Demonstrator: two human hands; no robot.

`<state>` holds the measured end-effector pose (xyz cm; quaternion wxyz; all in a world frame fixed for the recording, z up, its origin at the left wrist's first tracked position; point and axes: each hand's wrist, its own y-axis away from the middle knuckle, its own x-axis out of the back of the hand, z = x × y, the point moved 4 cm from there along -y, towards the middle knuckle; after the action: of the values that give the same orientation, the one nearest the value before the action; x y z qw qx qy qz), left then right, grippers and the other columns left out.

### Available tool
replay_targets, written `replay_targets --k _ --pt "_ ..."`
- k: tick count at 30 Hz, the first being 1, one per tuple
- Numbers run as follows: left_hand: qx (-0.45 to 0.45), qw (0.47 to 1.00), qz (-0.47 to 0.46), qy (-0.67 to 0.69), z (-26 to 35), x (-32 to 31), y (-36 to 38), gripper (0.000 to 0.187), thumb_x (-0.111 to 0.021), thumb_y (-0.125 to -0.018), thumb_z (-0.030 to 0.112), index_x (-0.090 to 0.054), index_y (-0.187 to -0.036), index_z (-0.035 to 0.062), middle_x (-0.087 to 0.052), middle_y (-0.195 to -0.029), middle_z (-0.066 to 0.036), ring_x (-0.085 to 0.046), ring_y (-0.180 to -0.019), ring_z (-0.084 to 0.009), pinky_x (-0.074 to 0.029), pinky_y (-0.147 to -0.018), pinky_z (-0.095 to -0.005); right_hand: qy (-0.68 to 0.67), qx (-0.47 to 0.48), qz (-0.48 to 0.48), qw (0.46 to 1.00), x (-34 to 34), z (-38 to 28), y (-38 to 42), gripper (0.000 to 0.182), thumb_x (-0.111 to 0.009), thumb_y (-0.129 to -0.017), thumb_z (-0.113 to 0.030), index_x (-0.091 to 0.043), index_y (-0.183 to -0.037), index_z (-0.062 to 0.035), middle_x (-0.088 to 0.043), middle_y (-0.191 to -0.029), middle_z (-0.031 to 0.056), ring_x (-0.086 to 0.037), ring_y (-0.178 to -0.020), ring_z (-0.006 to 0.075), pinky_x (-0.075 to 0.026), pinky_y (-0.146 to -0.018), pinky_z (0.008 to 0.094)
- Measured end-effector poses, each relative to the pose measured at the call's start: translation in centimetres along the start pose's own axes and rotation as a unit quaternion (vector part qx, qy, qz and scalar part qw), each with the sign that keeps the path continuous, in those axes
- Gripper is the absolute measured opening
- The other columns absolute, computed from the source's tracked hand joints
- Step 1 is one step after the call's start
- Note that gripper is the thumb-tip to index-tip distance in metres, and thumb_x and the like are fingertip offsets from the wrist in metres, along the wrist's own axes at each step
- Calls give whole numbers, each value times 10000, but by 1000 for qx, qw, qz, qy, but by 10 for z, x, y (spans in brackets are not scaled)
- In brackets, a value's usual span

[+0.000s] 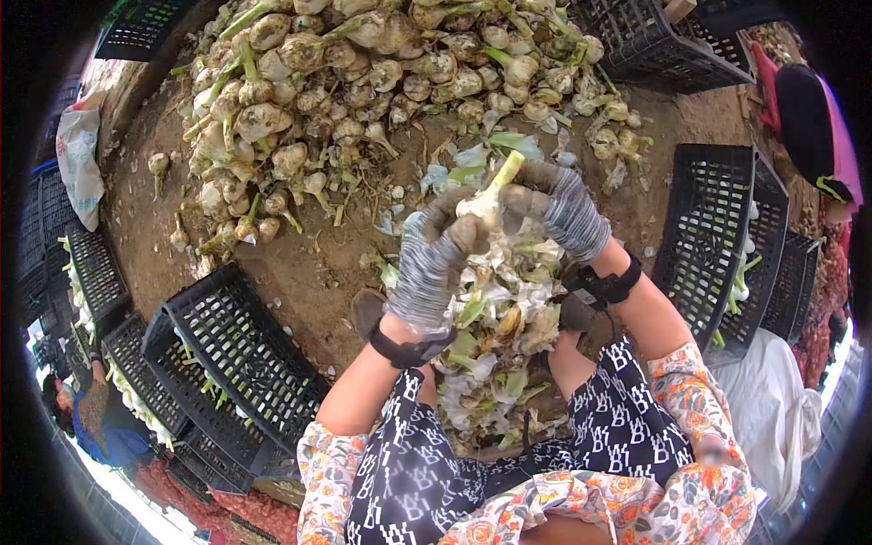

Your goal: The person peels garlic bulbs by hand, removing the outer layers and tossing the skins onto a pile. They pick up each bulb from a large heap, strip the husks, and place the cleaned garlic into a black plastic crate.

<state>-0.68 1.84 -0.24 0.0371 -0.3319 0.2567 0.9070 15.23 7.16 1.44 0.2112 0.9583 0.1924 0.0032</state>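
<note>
2 gloved hands, left [434, 263] and right [561, 211], both gripping 1 bulb [483, 205]. Best to hold tight, peel slow over the peels [509, 327].

Bare dirt [690, 118] lies open between garlic heap [363, 64] and crates [718, 245].

Grey striped knit gloves cover the left hand [434, 263] and right hand [563, 207]; black wrist straps, floral orange sleeves, black white-monogrammed trousers at lower centre.
</note>
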Motion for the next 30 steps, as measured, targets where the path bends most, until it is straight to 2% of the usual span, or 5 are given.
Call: replay_targets --k 3,4,14,26,30 --pt "132 960 -78 234 -15 6 -6 462 -632 -820 275 -490 -1149 -17 -579 -1024 -118 -576 -840 -166 -510 -706 -265 -50 -14 8 999 1 -1 2 287 -630 -823 -184 -602 -1028 15 -627 -933 44 -560 -847 96 -463 -767 254" --pt "158 950 -38 265 -18 9 -2 465 -594 -840 322 -493 -1149 -10 -588 -1007 -117 -587 -798 -174 -521 -657 -268 -37 -16 -3 999 2 -2 3 296 -631 -823 -193 -600 -1033 15 -626 -931 47 -561 -847 101 -463 -766 256" --pt "63 995 -17 76 -8 -1 -5 502 -509 -871 423 -447 -1220 67 -592 -1015 -78 -615 -816 -197 -510 -607 -261 67 -1 14 998 -13 -5 -1 370 -634 -818 -275 -588 -1029 25 -628 -917 77 -555 -837 128 -455 -752 277" --pt "122 982 11 143 -18 7 -4 479 -502 -887 402 -466 -1219 60 -584 -1043 -95 -590 -860 -159 -503 -721 -276 28 -19 -8 999 -10 3 2 310 -613 -822 -178 -586 -1056 23 -636 -961 71 -555 -874 110 -443 -805 270" --pt "-169 960 31 -223 3 -2 -5 568 -667 -802 170 -408 -1288 30 -518 -1194 -109 -500 -1073 -163 -422 -912 -292 35 -35 33 998 -12 -3 5 282 -603 -815 -145 -593 -1037 28 -638 -951 67 -556 -867 104 -449 -795 273"
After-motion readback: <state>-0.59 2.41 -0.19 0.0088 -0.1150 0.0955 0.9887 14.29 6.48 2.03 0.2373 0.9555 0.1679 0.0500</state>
